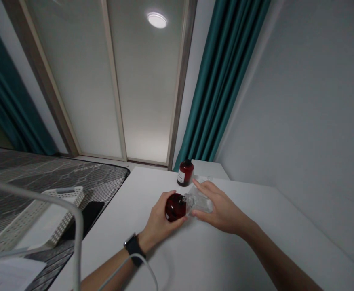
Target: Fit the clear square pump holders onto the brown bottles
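Note:
Over the white table, my left hand (pixel 161 218) is wrapped round a dark red, rounded bottle (pixel 175 207). That bottle is tilted, its neck pointing right. My right hand (pixel 218 206) grips a clear, see-through bottle (pixel 201 203) between thumb and fingers. The two bottles meet or overlap at their necks; whether they touch I cannot tell. Just behind them stands an upright dark red bottle (pixel 185 173) with a white label and a black top. Something clear, partly hidden by my right hand, lies near its base.
The white table (pixel 128 226) runs up to a grey wall on the right. To the left, a white perforated basket (pixel 55 218) sits on a grey patterned surface beside a black flat item (pixel 87 216). A pale curved tube (pixel 77 234) and a thin white cable cross the foreground.

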`<action>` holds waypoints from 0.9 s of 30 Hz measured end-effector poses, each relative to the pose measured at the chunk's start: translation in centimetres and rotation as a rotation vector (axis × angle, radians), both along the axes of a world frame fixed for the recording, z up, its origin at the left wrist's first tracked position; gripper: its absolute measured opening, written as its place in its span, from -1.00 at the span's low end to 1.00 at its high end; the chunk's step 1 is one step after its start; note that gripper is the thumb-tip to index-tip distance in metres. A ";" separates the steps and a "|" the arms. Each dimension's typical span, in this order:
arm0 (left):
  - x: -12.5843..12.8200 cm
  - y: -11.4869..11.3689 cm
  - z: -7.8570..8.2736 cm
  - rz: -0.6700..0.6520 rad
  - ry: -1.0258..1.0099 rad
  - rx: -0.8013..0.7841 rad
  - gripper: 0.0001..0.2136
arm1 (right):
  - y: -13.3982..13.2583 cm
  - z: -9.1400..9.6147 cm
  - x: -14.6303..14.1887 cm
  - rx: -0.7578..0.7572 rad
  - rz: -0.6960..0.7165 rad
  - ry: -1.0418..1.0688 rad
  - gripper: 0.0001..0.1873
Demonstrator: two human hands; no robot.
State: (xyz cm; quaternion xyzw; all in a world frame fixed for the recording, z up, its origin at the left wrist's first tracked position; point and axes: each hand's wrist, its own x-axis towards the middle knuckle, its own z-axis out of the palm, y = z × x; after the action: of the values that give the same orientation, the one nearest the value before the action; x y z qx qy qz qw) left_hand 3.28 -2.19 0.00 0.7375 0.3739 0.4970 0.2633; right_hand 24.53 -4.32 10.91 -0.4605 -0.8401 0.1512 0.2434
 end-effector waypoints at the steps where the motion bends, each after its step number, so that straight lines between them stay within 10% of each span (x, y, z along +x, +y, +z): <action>1: 0.1 0.0 0.0 -0.001 -0.005 -0.007 -0.39 | 0.0 0.0 0.0 0.002 0.003 0.001 -0.15; 27: 0.3 -0.1 -0.4 -0.020 -0.051 -0.030 -0.39 | 0.2 0.4 0.2 0.002 0.017 -0.026 -0.14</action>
State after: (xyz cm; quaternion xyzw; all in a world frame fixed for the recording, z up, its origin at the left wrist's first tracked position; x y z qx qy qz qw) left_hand 3.63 -2.27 -0.37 0.7241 0.3669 0.5075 0.2888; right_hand 24.71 -4.13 11.27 -0.4550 -0.8473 0.1464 0.2317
